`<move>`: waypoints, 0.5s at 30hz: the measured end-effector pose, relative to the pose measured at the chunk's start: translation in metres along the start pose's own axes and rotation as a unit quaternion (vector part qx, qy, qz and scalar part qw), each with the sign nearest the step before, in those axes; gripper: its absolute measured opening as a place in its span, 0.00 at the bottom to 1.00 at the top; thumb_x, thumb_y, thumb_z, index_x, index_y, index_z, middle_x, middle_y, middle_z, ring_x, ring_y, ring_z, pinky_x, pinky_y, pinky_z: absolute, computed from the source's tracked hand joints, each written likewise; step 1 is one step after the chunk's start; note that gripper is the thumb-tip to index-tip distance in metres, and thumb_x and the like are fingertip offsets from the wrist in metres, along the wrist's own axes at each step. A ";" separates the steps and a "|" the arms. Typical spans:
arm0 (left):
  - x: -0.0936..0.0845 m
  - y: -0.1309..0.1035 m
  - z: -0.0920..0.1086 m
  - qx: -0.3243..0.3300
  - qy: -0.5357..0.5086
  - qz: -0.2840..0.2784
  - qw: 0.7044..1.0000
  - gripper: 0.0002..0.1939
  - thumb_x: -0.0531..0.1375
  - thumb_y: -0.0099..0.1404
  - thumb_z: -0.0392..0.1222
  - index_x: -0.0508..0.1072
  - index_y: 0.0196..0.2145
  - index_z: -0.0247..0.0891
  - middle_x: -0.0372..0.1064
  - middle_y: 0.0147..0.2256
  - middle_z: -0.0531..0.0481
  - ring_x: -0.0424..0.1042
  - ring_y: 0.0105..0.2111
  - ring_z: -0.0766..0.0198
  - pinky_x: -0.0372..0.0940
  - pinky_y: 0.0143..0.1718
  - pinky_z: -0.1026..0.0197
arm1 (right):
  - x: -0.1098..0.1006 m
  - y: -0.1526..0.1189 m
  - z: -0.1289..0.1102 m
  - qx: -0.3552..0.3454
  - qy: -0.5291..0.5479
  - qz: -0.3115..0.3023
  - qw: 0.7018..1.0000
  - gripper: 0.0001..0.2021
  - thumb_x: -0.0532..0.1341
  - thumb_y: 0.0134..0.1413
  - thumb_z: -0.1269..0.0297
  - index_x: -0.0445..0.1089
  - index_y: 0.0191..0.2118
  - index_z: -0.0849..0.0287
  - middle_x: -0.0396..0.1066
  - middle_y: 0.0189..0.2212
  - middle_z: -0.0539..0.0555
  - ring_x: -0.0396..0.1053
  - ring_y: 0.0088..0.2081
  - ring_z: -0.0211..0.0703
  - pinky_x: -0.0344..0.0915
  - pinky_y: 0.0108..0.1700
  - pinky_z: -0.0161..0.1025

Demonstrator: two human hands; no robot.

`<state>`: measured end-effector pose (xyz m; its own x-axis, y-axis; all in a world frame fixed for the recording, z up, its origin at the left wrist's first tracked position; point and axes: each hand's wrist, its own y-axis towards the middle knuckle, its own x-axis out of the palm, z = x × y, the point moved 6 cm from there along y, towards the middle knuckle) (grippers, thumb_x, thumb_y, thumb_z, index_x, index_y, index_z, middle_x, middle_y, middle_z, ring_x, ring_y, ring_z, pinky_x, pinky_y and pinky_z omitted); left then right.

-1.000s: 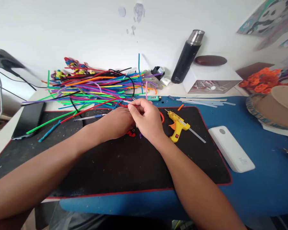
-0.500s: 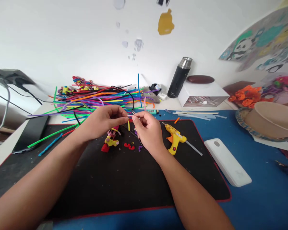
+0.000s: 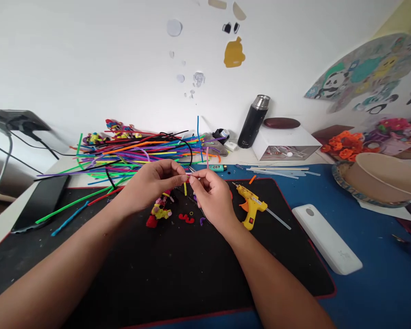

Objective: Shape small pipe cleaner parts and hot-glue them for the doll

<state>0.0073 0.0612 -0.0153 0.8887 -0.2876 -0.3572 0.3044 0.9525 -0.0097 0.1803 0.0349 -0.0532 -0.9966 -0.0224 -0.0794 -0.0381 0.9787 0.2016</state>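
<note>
My left hand (image 3: 157,180) and my right hand (image 3: 212,192) meet fingertip to fingertip above the back of the black mat (image 3: 164,274). Both are closed in a pinch; the small thing between them is mostly hidden by the fingers. A thin silvery tip (image 3: 192,169) shows just behind the right fingers; its kind is unclear. Below the hands lie a small yellow, red and pink fuzzy figure (image 3: 160,211), red curled pipe cleaner pieces (image 3: 186,219) and a purple curl (image 3: 202,221). A short yellow piece (image 3: 185,189) shows between the wrists.
A yellow glue gun (image 3: 250,205) lies right of my right hand, near a white power bank (image 3: 327,240). Behind are a pile of coloured pipe cleaners (image 3: 140,148), a black flask (image 3: 254,122), a white box (image 3: 287,141) and glue sticks (image 3: 281,171). A bowl (image 3: 390,178) stands far right.
The view has tipped upward, so everything sits lower in the picture. My fingertips have come closer together, and the pale strip seen between them earlier is now covered.
</note>
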 end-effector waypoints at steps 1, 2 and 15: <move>0.001 0.000 0.002 0.003 0.003 0.000 1.000 0.23 0.75 0.60 0.61 0.80 0.37 0.39 0.73 0.32 0.52 0.69 0.30 0.64 0.63 0.30 0.64 | 0.001 0.000 0.000 -0.001 0.003 -0.002 1.000 0.12 0.64 0.66 0.50 0.74 0.41 0.54 0.66 0.22 0.45 0.63 0.21 0.37 0.58 0.23 0.36; 0.003 0.000 0.004 0.005 0.005 -0.002 1.000 0.24 0.75 0.59 0.62 0.80 0.36 0.39 0.73 0.31 0.52 0.68 0.29 0.64 0.62 0.29 0.64 | 0.001 0.000 0.000 -0.001 0.006 -0.004 1.000 0.12 0.64 0.66 0.51 0.73 0.40 0.54 0.66 0.22 0.45 0.62 0.21 0.38 0.58 0.23 0.36; 0.005 0.001 0.007 0.007 0.015 -0.029 0.999 0.25 0.73 0.61 0.65 0.80 0.36 0.38 0.74 0.29 0.52 0.69 0.27 0.65 0.64 0.27 0.64 | 0.004 -0.002 -0.001 0.008 0.019 -0.017 1.000 0.11 0.65 0.66 0.52 0.72 0.38 0.53 0.64 0.21 0.44 0.61 0.19 0.37 0.57 0.22 0.35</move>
<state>0.0139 0.0598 -0.0105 0.8587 -0.3383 -0.3850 0.3597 0.9329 -0.0175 0.1767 0.0329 -0.0532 -0.9969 -0.0623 -0.0483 -0.0701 0.9806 0.1829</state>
